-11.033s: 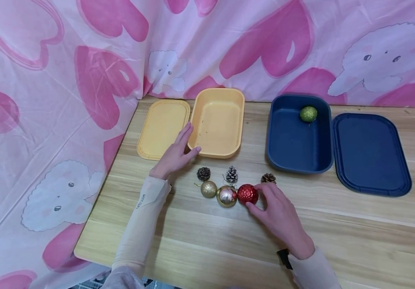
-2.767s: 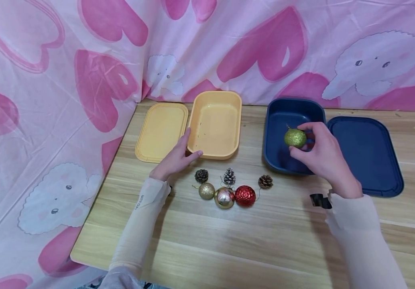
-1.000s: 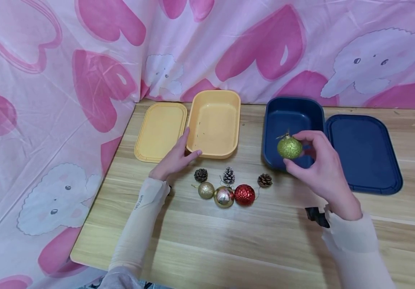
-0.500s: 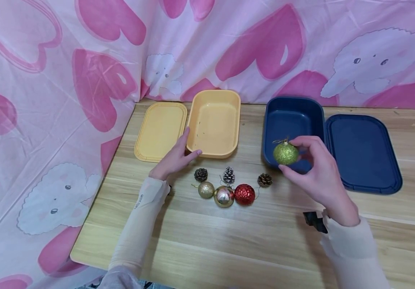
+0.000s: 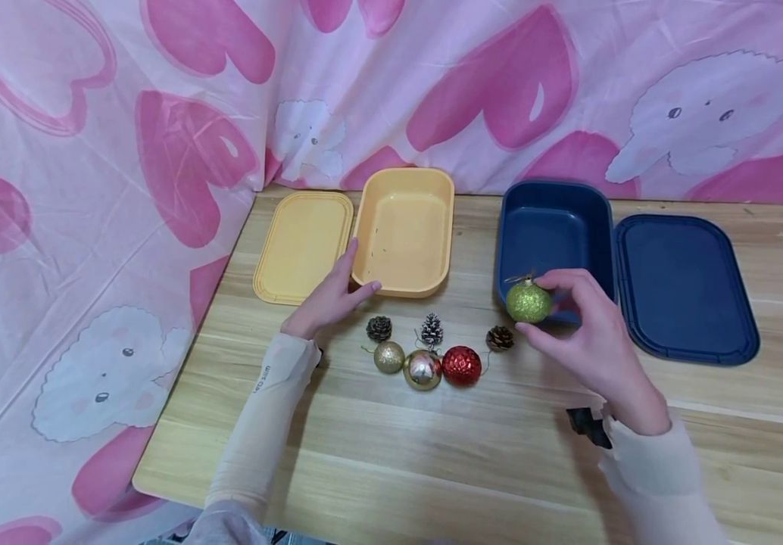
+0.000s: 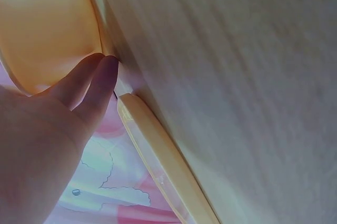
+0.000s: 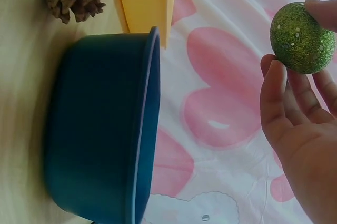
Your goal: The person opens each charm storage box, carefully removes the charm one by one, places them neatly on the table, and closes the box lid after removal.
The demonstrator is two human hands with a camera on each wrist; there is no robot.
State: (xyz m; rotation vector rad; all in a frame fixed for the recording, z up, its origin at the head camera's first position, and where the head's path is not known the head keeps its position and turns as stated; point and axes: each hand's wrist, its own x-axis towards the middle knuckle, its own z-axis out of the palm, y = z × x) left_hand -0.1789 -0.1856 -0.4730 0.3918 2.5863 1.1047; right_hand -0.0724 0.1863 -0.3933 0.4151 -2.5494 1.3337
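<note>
My right hand [image 5: 596,344] pinches a green glitter Christmas bauble [image 5: 528,303] between thumb and fingers, above the front rim of the dark blue box [image 5: 555,219]. In the right wrist view the bauble [image 7: 301,38] is held higher than the blue box wall [image 7: 100,129]. My left hand [image 5: 329,301] touches the yellow box [image 5: 408,294] at its front left corner with fingers extended. In front of the boxes lie a gold glitter bauble [image 5: 388,357], a shiny gold bauble [image 5: 422,370] and a red bauble [image 5: 462,366], with pine cones [image 5: 499,338] behind them.
The yellow lid [image 5: 304,246] lies left of the yellow box, and the dark blue lid [image 5: 687,288] right of the blue one. A pink patterned curtain [image 5: 350,68] hangs behind and left of the wooden table [image 5: 398,462].
The green bauble lay in the blue box at first. My right hand let go of the red bauble, took the green one and carries it forward-left towards me. The left hand stays put.
</note>
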